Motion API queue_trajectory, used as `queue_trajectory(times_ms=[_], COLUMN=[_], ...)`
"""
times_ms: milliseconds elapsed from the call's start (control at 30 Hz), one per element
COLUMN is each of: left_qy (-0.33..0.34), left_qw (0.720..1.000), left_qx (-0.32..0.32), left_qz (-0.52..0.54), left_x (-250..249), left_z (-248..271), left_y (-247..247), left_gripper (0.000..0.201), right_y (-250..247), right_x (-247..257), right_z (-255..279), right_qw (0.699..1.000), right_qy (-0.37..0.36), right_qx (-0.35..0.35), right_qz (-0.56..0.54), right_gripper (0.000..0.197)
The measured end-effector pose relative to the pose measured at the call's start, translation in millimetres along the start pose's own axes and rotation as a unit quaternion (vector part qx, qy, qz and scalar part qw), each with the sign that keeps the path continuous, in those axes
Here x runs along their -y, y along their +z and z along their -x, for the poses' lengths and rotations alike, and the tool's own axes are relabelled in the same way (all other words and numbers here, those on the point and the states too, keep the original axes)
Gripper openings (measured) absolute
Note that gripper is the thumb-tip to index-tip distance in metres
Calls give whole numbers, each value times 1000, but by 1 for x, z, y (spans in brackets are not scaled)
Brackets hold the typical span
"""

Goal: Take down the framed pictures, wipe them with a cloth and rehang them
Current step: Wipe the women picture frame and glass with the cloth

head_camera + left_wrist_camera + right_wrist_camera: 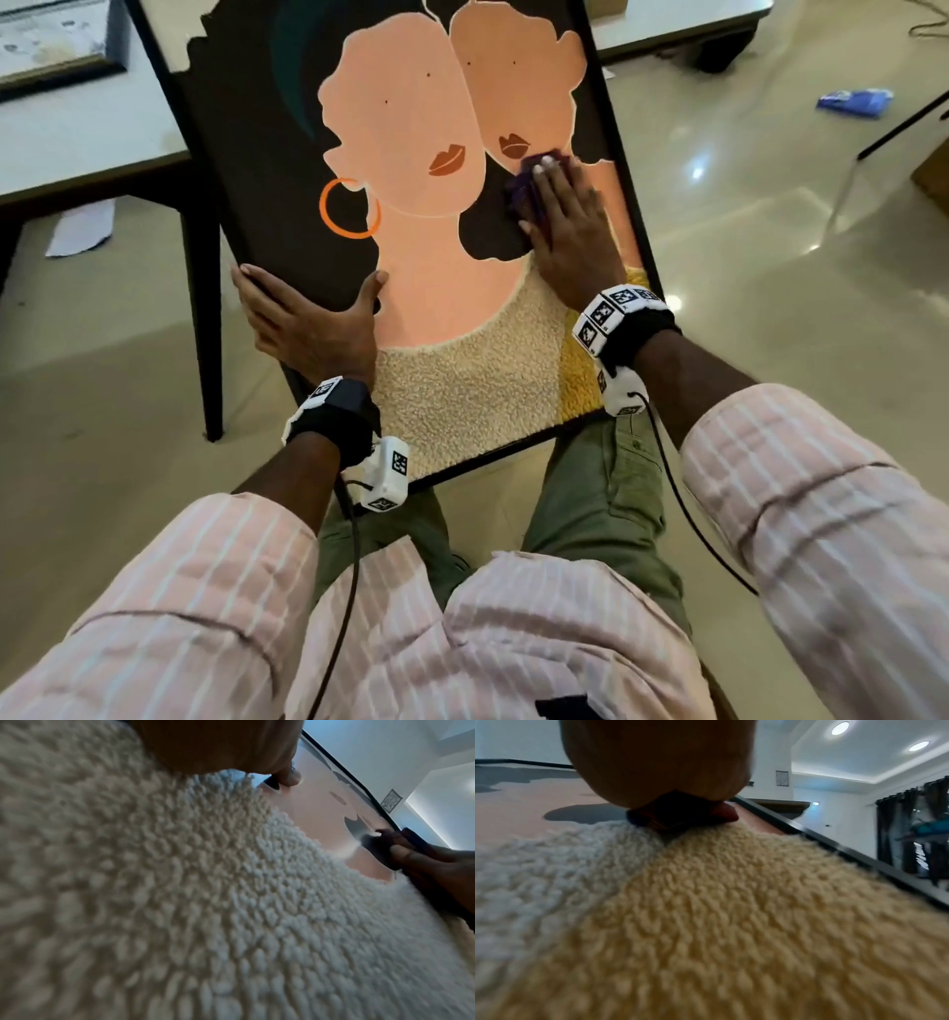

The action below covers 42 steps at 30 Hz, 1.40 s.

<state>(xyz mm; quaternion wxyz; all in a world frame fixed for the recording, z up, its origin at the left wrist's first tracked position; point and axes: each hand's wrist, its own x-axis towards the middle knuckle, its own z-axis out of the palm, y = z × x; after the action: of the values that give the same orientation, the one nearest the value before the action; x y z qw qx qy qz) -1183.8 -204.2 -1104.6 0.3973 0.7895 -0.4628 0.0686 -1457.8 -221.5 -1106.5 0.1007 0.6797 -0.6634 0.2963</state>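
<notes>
Mid-wipe: framed picture (411, 205) is down, propped centre-frame on the person's lap, left hand (308, 324) gripping its left edge, right hand (565, 216) flat, pressing cloth (518, 192) centre-right (another frame upper left); rehanging remains.

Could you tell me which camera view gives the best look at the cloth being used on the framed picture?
The right wrist view: the cloth shows close up, dark with red, bunched under the right hand. The head view shows purple edges beneath flat fingers. The left wrist view shows a small dark patch.
</notes>
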Motion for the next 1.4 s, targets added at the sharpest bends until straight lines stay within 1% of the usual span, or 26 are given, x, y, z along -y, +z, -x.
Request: queue_trajectory(times_ms=[100,133,200,267,333,400,500,600,667,767,833,867,900,967,1000,1033,1100,1133,1167,1200,1233,1267,1300,1333,1367,1400], left_qy=[4,3,-6,-7,-2,-5,-17,-12,-15,17,45,49,47,39,36,35,43,48,49,47,42,35,32,32,34,38], left_qw=[1000,1000,1000,1000,997,989,977,968,962,963,972,978,984,994,996,997,998,998,998,998,999,999,999,999,999,999], left_qx=[-20,-20,-5,-5,-20,-23,-21,0,9,33,49,53,51,39,33,28,16,11,7,6,9,10,9,5,0,-3], left_qz=[2,2,1,19,78,146,211,252,271,267,227,197,162,96,75,61,51,49,46,40,32,24,18,17,20,26], left_x=[1,0,1,4,10,13,16,21,27,34,34,33,31,27,25,26,27,27,26,25,23,22,20,20,20,21], left_z=[0,0,-1,-3,-5,-5,-6,-6,-7,-5,-2,1,4,11,14,17,20,22,23,24,26,27,27,28,28,28], left_y=[0,0,-1,-2,-3,-7,-11,-17,-21,-23,-21,-19,-17,-13,-11,-9,-6,-5,-4,-4,-4,-4,-4,-4,-4,-3], left_gripper=[141,141,141,133,112,89,71,72,75,87,87,88,90,97,102,105,111,115,120,126,132,136,137,137,136,136], right_y=[2,4,11,16,21,26,35,43,47,47,41,38,36,32,31,31,29,25,22,19,16,15,15,17,16,12], right_x=[-4,0,15,34,56,85,137,188,206,199,180,171,164,160,159,157,137,122,110,102,98,99,101,100,92,79], right_z=[6,9,14,21,29,41,59,72,76,73,67,63,61,66,69,74,75,69,62,56,55,55,58,62,65,63], right_qw=[989,984,976,973,984,997,990,969,956,921,899,905,926,972,978,973,944,940,955,979,993,996,994,985,966,949], right_qy=[139,170,204,211,155,56,-97,-212,-259,-355,-407,-396,-348,-198,-166,-182,-292,-307,-267,-173,-73,-29,-56,-132,-221,-279], right_qx=[-35,-47,-71,-89,-81,-39,31,96,129,160,159,152,141,108,104,117,147,147,130,103,75,64,75,102,133,146], right_qz=[19,14,-2,-23,-31,-45,-95,-76,-53,-27,-14,-21,-35,-67,-75,-76,-36,-20,-21,-36,-50,-56,-48,-35,-18,-7], right_gripper=[60,60,58,56,56,56,59,71,78,68,61,59,59,59,60,59,57,57,57,58,59,60,60,59,58,58])
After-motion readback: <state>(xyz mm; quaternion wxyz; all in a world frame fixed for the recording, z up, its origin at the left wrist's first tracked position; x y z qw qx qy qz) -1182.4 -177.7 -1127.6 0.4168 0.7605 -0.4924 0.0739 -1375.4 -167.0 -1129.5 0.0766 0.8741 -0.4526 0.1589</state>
